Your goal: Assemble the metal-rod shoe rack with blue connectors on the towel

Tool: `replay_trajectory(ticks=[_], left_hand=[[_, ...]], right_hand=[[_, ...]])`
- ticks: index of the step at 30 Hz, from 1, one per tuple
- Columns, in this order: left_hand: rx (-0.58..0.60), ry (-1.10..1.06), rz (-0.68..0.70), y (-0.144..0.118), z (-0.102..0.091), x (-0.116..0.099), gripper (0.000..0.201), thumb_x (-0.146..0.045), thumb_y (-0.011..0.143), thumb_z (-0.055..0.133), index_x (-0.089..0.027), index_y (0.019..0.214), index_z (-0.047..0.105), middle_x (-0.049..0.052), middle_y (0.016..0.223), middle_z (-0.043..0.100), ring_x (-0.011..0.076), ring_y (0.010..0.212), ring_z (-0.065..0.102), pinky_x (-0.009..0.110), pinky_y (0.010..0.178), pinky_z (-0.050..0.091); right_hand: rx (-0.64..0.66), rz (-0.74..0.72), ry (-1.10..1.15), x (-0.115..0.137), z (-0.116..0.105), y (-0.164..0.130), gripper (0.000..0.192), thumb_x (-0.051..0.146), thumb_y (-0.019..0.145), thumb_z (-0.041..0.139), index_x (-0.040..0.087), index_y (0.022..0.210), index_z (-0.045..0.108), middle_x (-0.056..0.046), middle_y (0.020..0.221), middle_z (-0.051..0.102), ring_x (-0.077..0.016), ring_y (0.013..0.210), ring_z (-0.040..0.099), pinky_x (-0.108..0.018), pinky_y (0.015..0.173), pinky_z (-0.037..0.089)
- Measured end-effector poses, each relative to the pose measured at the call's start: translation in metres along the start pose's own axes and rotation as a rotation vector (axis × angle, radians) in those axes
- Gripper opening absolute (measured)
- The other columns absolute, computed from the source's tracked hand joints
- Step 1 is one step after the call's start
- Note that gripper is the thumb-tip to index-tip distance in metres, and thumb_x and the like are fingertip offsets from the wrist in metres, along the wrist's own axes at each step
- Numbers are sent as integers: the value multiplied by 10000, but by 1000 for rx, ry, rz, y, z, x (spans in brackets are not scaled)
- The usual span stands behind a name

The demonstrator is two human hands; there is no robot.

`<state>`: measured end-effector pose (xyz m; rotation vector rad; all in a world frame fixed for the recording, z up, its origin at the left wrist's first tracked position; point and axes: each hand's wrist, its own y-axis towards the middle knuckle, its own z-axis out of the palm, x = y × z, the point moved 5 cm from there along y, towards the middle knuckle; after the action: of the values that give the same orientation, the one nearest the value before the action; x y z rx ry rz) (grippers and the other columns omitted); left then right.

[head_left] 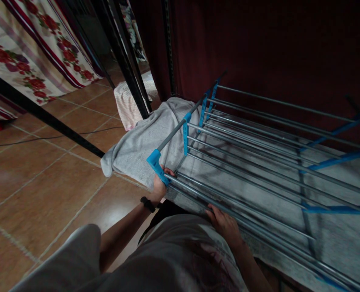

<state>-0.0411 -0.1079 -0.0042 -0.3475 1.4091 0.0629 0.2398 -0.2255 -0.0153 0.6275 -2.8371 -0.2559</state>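
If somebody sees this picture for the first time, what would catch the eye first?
Probably the metal rack with bright blue plastic fittings, reaching across the right side, its near left corner gripped by the left hand. Next, likely the floral cloth at the upper left, with its vivid red roses. A grey cloth lies rumpled around the rack's left end.

rack (243,146) cut off at right edge. left hand (159,188) partly behind blue corner (154,157). shirt print (212,259) too dim to read.

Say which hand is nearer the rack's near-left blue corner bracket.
Left. The left hand holds the blue corner bracket; the right hand is farther right, at the near bars.
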Motion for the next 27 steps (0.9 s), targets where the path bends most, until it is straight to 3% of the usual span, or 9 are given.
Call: replay_trajectory(ticks=[7,20,27], left_hand=[[-68,-96,10,0,-3,3,673,-811,807,350,-201,629,573,50,484,514,212,569,554,332,523,376],[-96,-87,-30,-6,3,-6,684,-811,817,311,-206,682,600,34,449,464,212,551,538,340,506,349],[-71,-69,-13,-3,3,-3,660,-775,842,289,-215,604,543,52,477,482,202,537,502,356,525,344]], right_hand=[[61,17,69,0,1,1,339,342,1042,391,244,1218,663,-46,1082,757,-150,927,729,-217,810,542],[109,-34,102,1,0,6,338,329,1040,391,227,1254,632,-63,1058,761,-150,919,728,-220,785,551],[129,-33,100,1,0,8,346,342,1041,377,251,1270,619,-57,1046,763,-143,884,731,-218,759,553]])
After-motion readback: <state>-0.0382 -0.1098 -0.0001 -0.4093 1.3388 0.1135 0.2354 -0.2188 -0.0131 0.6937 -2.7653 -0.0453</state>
